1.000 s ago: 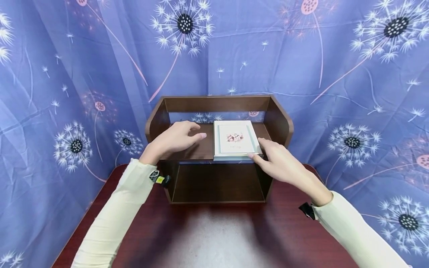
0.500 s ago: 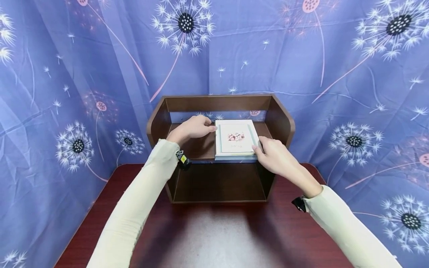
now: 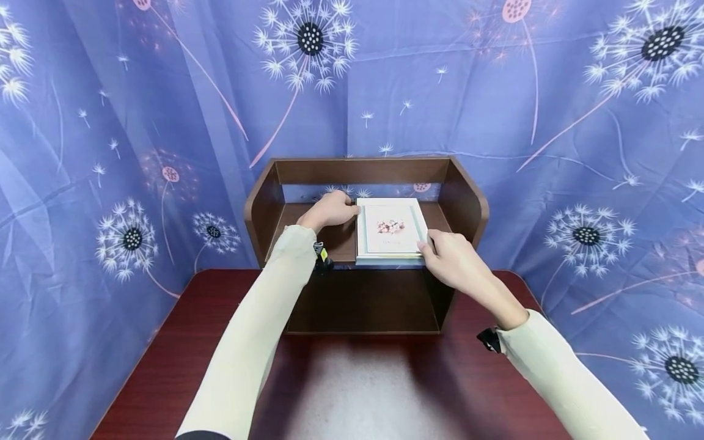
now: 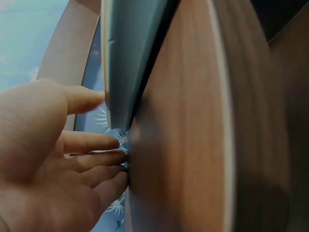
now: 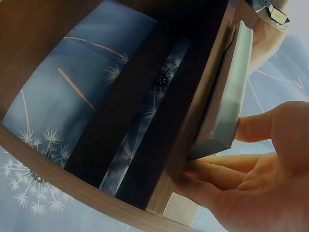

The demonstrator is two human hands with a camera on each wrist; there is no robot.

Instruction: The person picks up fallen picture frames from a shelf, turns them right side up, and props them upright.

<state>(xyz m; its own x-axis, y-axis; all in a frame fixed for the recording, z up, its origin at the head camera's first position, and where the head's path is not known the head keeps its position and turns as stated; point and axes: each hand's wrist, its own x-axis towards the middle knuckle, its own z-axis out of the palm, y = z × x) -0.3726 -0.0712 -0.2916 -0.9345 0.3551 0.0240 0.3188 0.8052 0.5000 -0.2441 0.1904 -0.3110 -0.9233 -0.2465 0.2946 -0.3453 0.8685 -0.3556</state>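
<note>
A book [image 3: 393,229] with a pale teal and white cover and a pink flower picture lies flat on the upper shelf [image 3: 338,244] of a dark brown wooden rack, right of its middle. At the near right corner, my right hand [image 3: 453,260] pinches it, thumb at the upper edge and fingers beneath, as the right wrist view shows. My left hand [image 3: 332,209] is at the far left corner. In the left wrist view its thumb [image 4: 84,99] meets the cover's edge, while the other fingers [image 4: 96,159] reach nearly straight past the book's end toward the shelf.
The rack's side panels [image 3: 464,201] rise on both sides of the upper shelf, with a back rail [image 3: 363,171] behind. Below is a lower compartment [image 3: 363,302]. The rack stands on a red-brown table [image 3: 214,318] before a blue dandelion curtain [image 3: 396,79].
My left hand has moved right and away from me, from over the shelf to the book's far left corner. My right thumb has slid slightly right along the book's near corner.
</note>
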